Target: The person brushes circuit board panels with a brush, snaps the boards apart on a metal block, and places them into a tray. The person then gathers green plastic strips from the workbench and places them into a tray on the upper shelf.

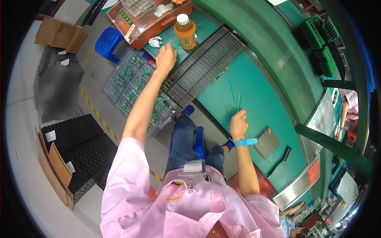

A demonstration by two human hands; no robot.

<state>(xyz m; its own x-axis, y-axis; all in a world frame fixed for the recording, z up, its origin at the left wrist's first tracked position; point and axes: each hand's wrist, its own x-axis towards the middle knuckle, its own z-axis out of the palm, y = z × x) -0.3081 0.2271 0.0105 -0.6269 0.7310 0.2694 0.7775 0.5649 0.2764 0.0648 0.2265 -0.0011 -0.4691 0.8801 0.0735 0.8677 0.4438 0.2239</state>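
Note:
My left hand (166,58) is over the left end of a black slotted rack (206,59), near a crumpled white wad (155,42) and a bottle of amber liquid (185,33). Its fingers are curled together; whatever they may pinch is too blurred to make out. Above the green mat (258,91), my right hand (239,125) is closed around a thin green stick-like tool (239,102) that points away from me and is smeared by motion. A blue strap (246,142) circles that wrist. Along the rack's near edge lies a small green and red strip (219,74).
Left of the table is a clear compartment box (133,81) of small green parts. An orange-brown case (145,29) stands at the back. A grey plate (267,142) and black brush (280,160) lie at right. A green rail (278,55) borders the far side.

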